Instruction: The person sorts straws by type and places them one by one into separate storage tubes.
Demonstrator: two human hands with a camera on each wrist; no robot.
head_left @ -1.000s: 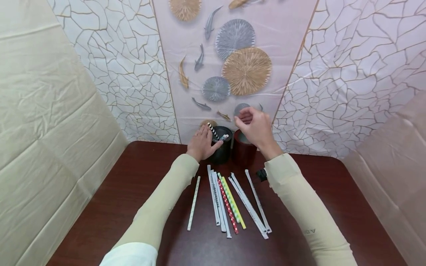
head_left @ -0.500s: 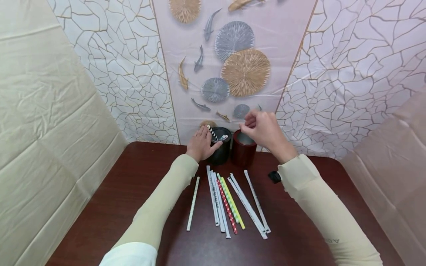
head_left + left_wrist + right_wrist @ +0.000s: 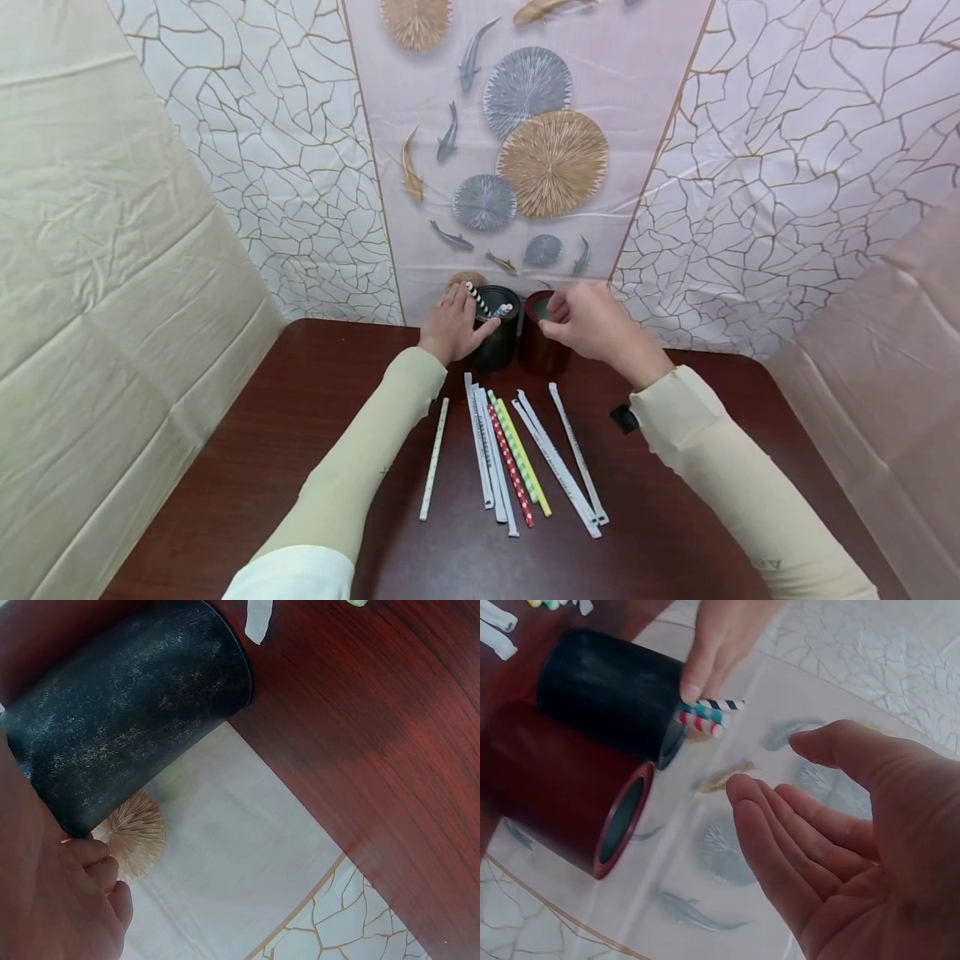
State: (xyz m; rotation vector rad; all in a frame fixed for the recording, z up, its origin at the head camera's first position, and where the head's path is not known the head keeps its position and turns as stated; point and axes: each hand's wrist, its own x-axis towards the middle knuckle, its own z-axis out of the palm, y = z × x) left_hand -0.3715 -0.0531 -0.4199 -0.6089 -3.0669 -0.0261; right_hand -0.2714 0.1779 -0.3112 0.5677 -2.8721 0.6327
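My left hand [image 3: 452,325] holds the rim of a black cup [image 3: 497,354], thumb on the near side and fingers at the left. In the left wrist view its curled fingers [image 3: 97,866] lie at the cup's rim. Inside the cup stand a black-and-white striped straw [image 3: 727,705], a teal one [image 3: 714,715] and a red-and-white one [image 3: 701,724]. A dark red cup [image 3: 542,354] stands just right of it. My right hand [image 3: 596,321] is beside and above the red cup's opening; the right wrist view shows its fingers [image 3: 772,847] loosely bent, thumb apart, nothing held.
On the dark wooden table [image 3: 322,467] lie paper-wrapped straws [image 3: 483,450], a red dotted straw [image 3: 512,467], a yellow straw [image 3: 536,479], a green-striped one and a pale straw [image 3: 435,458] further left. A patterned cloth [image 3: 487,125] hangs behind the cups.
My right hand has shifted right, then come lower beside the red cup. The left hand stays at the black cup, and the straws on the table lie as before.
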